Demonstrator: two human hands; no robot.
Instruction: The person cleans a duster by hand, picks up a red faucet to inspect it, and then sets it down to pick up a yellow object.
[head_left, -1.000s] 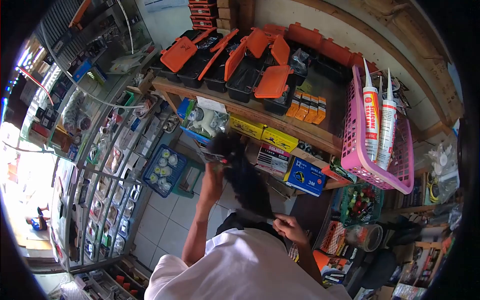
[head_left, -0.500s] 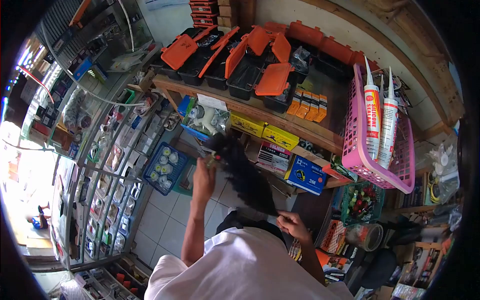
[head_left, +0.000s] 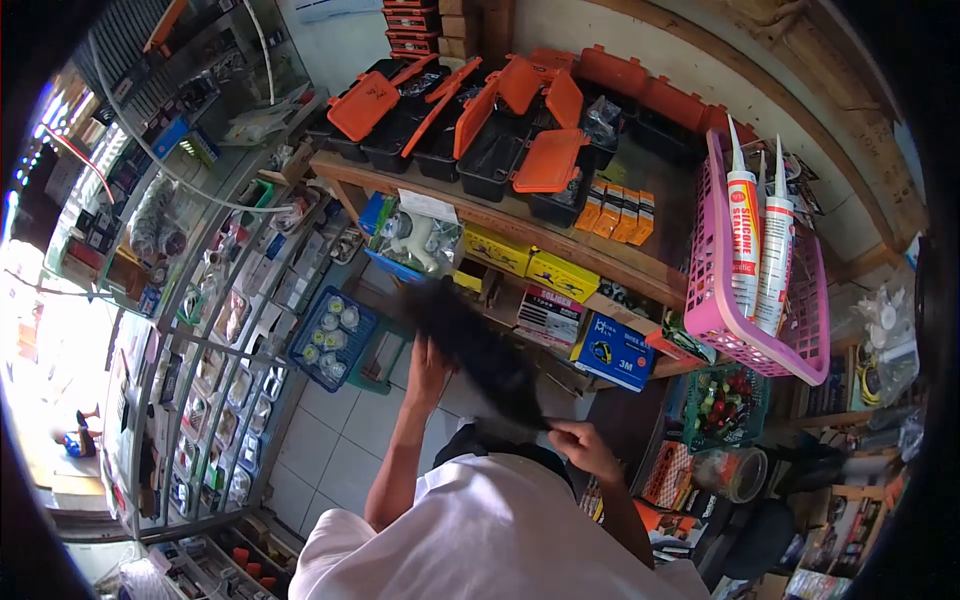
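Observation:
A black feather duster (head_left: pixel 480 355), blurred by motion, slants across the space in front of my body. My right hand (head_left: pixel 585 448) is closed around its lower right end, close to my waist. My left hand (head_left: pixel 428 372) is raised at the duster's upper left side. Its fingers are bent and partly covered by the dark feathers, so what they hold is hidden. Past the duster's far end, a blue bin of white fittings (head_left: pixel 420 240) sits under the wooden shelf.
On the wooden shelf (head_left: pixel 400 185) stand black boxes with orange lids (head_left: pixel 550 160). A pink basket (head_left: pixel 705 290) with sealant tubes (head_left: pixel 745 240) juts out at right. Glass display shelves (head_left: pixel 215 350) line the left. A blue crate (head_left: pixel 325 340) stands above the tiled floor (head_left: pixel 350 430).
My left hand has moved slightly down and right, and the duster now covers part of its fingers. The duster's far end has swung a little left. My right hand keeps its grip.

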